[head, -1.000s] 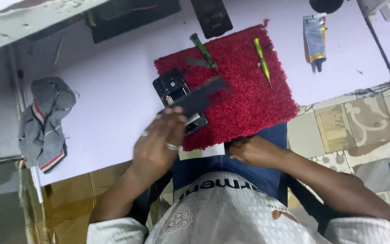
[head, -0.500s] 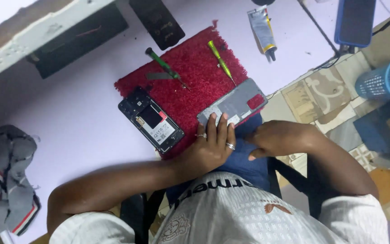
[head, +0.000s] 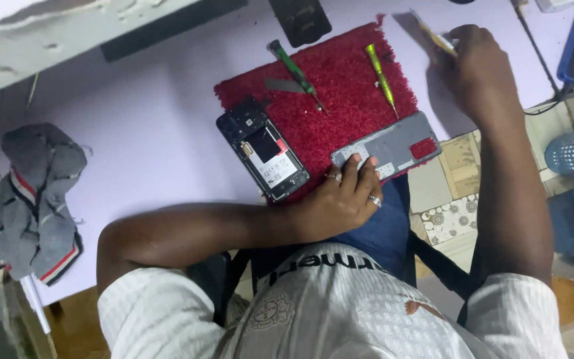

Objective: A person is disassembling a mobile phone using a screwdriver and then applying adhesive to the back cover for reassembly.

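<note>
The opened phone point(head: 263, 148) is lying as before at the red mat's point(head: 340, 86) left edge. The left hand point(head: 340, 199) is still pressing open fingers on the grey back cover point(head: 388, 144). The right hand point(head: 476, 63) has now reached across the worktop point(head: 154, 139), fingers closing around a small tube point(head: 433, 34), mostly hidden.

Bare table point(head: 154, 133) left of red mat point(head: 347, 86).

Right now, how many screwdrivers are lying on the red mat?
2. A dark green screwdriver lies near the red mat's top left, beside a grey pick; a lime-green screwdriver lies near its top right. None seems hidden.
</note>
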